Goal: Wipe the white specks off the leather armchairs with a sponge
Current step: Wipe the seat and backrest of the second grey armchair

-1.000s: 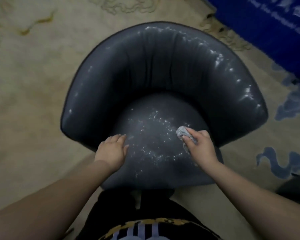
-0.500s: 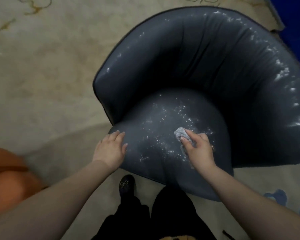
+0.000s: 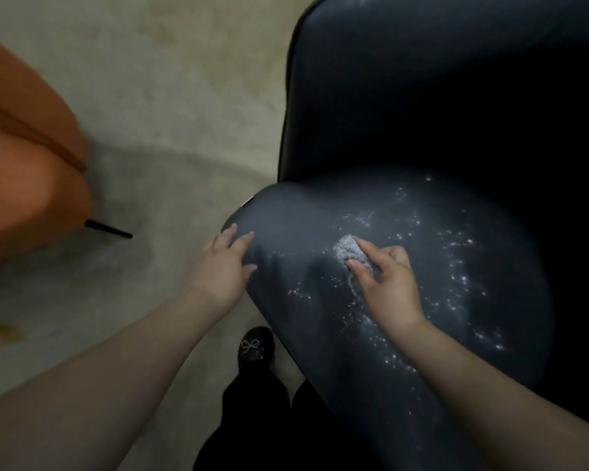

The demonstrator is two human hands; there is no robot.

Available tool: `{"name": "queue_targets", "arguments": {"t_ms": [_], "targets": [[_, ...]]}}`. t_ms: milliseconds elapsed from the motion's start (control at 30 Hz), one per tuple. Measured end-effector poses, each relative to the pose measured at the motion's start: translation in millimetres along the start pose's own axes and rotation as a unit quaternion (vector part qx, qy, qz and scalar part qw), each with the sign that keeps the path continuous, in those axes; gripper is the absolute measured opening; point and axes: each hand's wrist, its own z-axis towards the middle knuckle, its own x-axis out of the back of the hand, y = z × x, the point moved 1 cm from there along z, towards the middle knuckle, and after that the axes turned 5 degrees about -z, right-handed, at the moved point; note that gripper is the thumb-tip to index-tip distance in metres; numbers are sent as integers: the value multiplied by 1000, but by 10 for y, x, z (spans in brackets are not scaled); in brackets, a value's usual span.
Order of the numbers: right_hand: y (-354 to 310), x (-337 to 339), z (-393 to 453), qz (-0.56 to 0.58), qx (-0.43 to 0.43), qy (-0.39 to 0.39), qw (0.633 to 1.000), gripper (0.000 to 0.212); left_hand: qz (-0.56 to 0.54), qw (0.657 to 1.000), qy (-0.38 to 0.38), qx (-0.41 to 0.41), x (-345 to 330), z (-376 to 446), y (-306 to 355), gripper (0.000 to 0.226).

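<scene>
Beige carpet (image 3: pixel 170 107) surrounds a dark grey leather armchair (image 3: pixel 422 130) at right. Right hand (image 3: pixel 385 280) pinches a crumpled grey sponge (image 3: pixel 349 251) against the white specks (image 3: pixel 456 243); left hand (image 3: pixel 223 263) rests flat, fingers extended, on the seat edge.

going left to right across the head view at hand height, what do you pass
orange leather armchair → its thin black leg → left hand → crumpled grey sponge → right hand
</scene>
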Motion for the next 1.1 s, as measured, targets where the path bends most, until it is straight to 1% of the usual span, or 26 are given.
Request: {"name": "queue_targets", "arguments": {"t_ms": [67,233,333,400,467,567,667,733,800,833,867,900,967,1033,1100], "targets": [[26,-196,170,-23,37,-2,999,36,-15,1000,11,9,-128,122,-112,67],[51,-673,639,-109,138,-10,984,41,-14,1000,8,-9,-386,490,-355,80],[9,-931,926,-159,184,29,970,41,-24,999,-1,-34,-496,710,-462,86],[-33,-1110,1058,-170,174,60,968,41,-37,998,-4,-46,-573,782,-518,90],[-54,-1282,1025,-175,173,56,968,42,-55,997,10,-56,-644,807,-561,91],[76,-1399,728,-224,248,28,942,46,-74,994,34,-68,-716,801,-600,91],[230,-1246,620,-245,304,10,921,51,-87,993,37,-74,-717,819,-614,92],[210,-1176,831,-256,295,38,920,48,-96,992,38,-73,-715,827,-614,92],[89,-1230,1132,-254,233,81,935,42,-106,991,40,-75,-726,827,-618,92],[1,-1299,1219,-243,205,90,944,40,-113,990,41,-78,-735,828,-623,92],[-84,-1394,1227,-229,202,87,948,39,-118,989,41,-83,-739,826,-636,92],[-142,-1492,1158,-223,224,72,946,40,-120,988,41,-87,-740,823,-652,92],[-111,-1601,873,-233,295,16,927,46,-120,987,41,-98,-734,824,-695,92],[64,-1529,639,-243,334,-20,911,50,-123,986,40,-108,-728,821,-738,91],[200,-1355,637,-265,341,-8,902,50,-132,984,38,-114,-735,812,-762,91]]}}
